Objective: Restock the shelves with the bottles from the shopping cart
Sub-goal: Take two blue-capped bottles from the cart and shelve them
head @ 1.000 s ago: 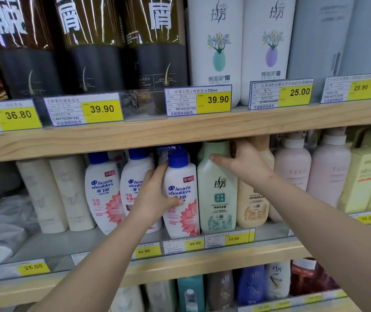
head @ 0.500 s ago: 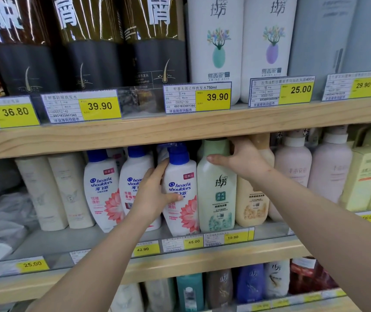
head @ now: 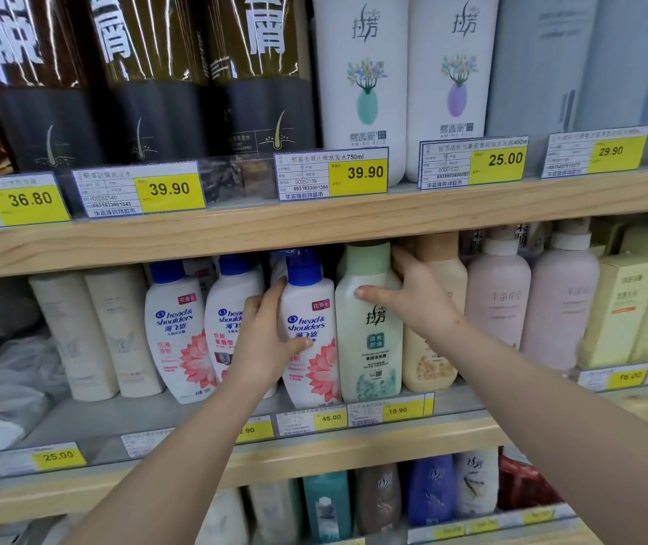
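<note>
Both hands work on the middle shelf (head: 314, 446), a pale wooden board with price tags along its front edge. The left hand (head: 263, 340) grasps a white Head & Shoulders bottle (head: 312, 348) with a blue cap; its fingers reach up the bottle's left flank and its thumb lies across the front label. The bottle stands upright at the shelf's front edge, touching the pale green bottle (head: 369, 328) at its 3 o'clock side. The right hand (head: 413, 300) grasps that green bottle near its shoulder: the thumb presses on the front face, the fingers curl round its right side, between it and the beige bottle (head: 432, 359) next to it at 3 o'clock.

At 9 o'clock from the left hand stand two more Head & Shoulders bottles (head: 175, 332), then two cream tubes (head: 94, 332). At 3 o'clock from the beige bottle stand two pink pump bottles (head: 531, 297) and yellow-green boxes (head: 621, 308). At 12 o'clock, the upper shelf (head: 236, 230) carries dark bottles (head: 149, 92) and tall white bottles (head: 365, 84) with flower prints.
</note>
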`<state>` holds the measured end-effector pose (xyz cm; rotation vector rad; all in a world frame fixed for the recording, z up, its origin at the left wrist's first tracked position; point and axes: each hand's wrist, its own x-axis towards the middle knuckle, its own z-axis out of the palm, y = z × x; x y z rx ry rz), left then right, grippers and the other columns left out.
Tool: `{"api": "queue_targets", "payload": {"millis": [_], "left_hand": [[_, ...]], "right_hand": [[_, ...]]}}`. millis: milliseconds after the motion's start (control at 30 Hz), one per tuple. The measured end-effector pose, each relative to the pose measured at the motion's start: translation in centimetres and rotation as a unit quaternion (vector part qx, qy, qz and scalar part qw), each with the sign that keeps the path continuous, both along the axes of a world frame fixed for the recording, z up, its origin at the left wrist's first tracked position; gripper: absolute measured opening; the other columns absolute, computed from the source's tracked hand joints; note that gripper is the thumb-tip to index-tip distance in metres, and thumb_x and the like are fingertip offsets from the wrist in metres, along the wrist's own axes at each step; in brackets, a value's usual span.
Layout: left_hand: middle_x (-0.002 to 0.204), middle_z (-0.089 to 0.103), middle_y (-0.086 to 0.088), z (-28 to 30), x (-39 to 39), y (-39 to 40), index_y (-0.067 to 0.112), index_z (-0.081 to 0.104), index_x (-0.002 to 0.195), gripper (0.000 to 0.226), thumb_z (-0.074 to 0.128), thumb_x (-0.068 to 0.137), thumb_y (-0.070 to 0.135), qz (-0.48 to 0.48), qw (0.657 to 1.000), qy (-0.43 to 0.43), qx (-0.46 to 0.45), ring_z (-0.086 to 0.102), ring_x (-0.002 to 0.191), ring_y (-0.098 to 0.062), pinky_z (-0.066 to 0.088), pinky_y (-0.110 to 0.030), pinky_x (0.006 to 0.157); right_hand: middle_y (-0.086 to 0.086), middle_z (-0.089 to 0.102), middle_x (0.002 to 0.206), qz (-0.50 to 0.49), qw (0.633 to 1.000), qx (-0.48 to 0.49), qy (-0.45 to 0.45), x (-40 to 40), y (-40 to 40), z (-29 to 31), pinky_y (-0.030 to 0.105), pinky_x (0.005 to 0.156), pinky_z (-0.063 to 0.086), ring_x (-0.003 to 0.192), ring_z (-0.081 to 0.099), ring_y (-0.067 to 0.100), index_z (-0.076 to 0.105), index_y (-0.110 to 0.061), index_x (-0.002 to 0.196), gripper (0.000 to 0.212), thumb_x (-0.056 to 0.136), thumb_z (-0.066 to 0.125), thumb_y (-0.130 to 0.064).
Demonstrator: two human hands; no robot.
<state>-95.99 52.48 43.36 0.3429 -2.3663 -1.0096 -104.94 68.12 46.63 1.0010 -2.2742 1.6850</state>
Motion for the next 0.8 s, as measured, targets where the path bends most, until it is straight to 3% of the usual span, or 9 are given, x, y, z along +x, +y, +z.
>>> {"api": "queue_targets", "payload": {"millis": [100, 133, 267, 333, 400, 533, 600, 667, 800], "left_hand": [[0.135, 0.029, -0.012, 0.0, 0.5, 0.8, 0.02, 0.025, 0.141, 0.086, 0.073, 0.071, 0.007, 0.03, 0.998, 0.038, -0.027, 0.027, 0.129, -0.024, 0.02, -0.016, 0.099], [0.136, 0.028, -0.012, 0.1, 0.7, 1.1, 0.016, 0.029, 0.139, 0.08, 0.072, 0.072, 0.008, 0.042, 0.996, 0.068, -0.045, 0.024, 0.13, -0.023, 0.017, -0.011, 0.095], [0.126, 0.041, -0.018, 0.5, 1.1, 3.2, 0.005, 0.05, 0.118, 0.044, 0.064, 0.076, 0.006, 0.052, 0.966, 0.204, -0.148, 0.031, 0.119, -0.022, 0.016, -0.01, 0.093], [0.121, 0.046, -0.02, 0.5, 0.7, 4.4, 0.007, 0.052, 0.112, 0.041, 0.059, 0.072, 0.011, 0.03, 0.955, 0.219, -0.196, 0.03, 0.113, -0.018, 0.02, -0.015, 0.095], [0.122, 0.046, -0.023, 0.5, 0.0, 5.7, 0.016, 0.044, 0.114, 0.049, 0.06, 0.069, 0.01, 0.008, 0.947, 0.209, -0.245, 0.028, 0.111, -0.019, 0.029, -0.025, 0.098], [0.136, 0.034, -0.029, 0.9, -1.3, 7.4, 0.029, 0.033, 0.128, 0.08, 0.071, 0.064, -0.002, 0.0, 0.94, 0.131, -0.316, 0.032, 0.123, -0.038, 0.046, -0.047, 0.088], [0.145, 0.019, -0.024, 1.7, -1.6, 8.0, 0.034, 0.026, 0.139, 0.082, 0.066, 0.074, 0.003, 0.01, 0.938, 0.07, -0.34, 0.027, 0.129, -0.041, 0.047, -0.046, 0.089], [0.15, 0.003, -0.016, 2.2, -1.9, 8.3, 0.039, 0.014, 0.142, 0.08, 0.06, 0.082, 0.013, 0.025, 0.93, 0.003, -0.366, 0.018, 0.133, -0.034, 0.042, -0.042, 0.094], [0.151, -0.005, -0.01, 2.5, -2.5, 8.8, 0.039, 0.008, 0.141, 0.082, 0.062, 0.081, 0.024, 0.054, 0.904, -0.06, -0.42, 0.025, 0.129, -0.029, 0.041, -0.038, 0.094]], "right_hand": [[0.0, 0.052, 0.126, -0.004, 1.0, -0.003, -0.004, -0.1, 0.4, -0.4, 0.018, 0.1, 0.034, 0.118, 0.046, 0.012, 0.041, -0.005, 0.131, 0.062, 0.076, 0.068, -0.008], [0.004, 0.053, 0.128, -0.014, 1.0, -0.015, -0.003, 0.0, 0.6, -0.5, 0.025, 0.104, 0.036, 0.119, 0.048, 0.015, 0.042, -0.004, 0.131, 0.059, 0.078, 0.067, -0.008], [0.01, 0.062, 0.102, -0.137, 0.985, -0.077, 0.078, 0.4, 3.0, -0.7, 0.016, 0.078, 0.045, 0.086, 0.055, 0.014, 0.062, -0.004, 0.108, 0.024, 0.084, 0.058, -0.006], [0.016, 0.057, 0.107, -0.182, 0.975, -0.077, 0.098, 0.1, 4.2, -1.0, 0.021, 0.082, 0.042, 0.087, 0.051, 0.017, 0.06, -0.004, 0.106, 0.022, 0.084, 0.056, -0.005], [0.018, 0.049, 0.116, -0.214, 0.971, -0.048, 0.098, -0.6, 5.1, -1.3, 0.026, 0.092, 0.035, 0.103, 0.048, 0.024, 0.053, -0.003, 0.112, 0.029, 0.084, 0.057, -0.007], [0.019, 0.042, 0.131, -0.188, 0.978, -0.006, 0.093, -2.0, 5.0, -0.7, 0.024, 0.093, 0.028, 0.123, 0.039, 0.03, 0.036, 0.0, 0.126, 0.052, 0.081, 0.061, -0.01], [0.022, 0.042, 0.134, -0.182, 0.979, -0.005, 0.094, -2.7, 4.4, -0.1, 0.026, 0.097, 0.027, 0.126, 0.038, 0.034, 0.03, 0.002, 0.129, 0.058, 0.081, 0.062, -0.011], [0.023, 0.042, 0.135, -0.181, 0.981, 0.001, 0.073, -3.2, 3.7, 0.3, 0.028, 0.096, 0.028, 0.127, 0.039, 0.035, 0.028, 0.003, 0.13, 0.062, 0.082, 0.062, -0.016], [0.027, 0.045, 0.13, -0.189, 0.978, 0.053, 0.075, -4.0, 2.9, 0.6, 0.031, 0.092, 0.028, 0.123, 0.04, 0.038, 0.034, 0.002, 0.129, 0.057, 0.084, 0.059, -0.023]]}}
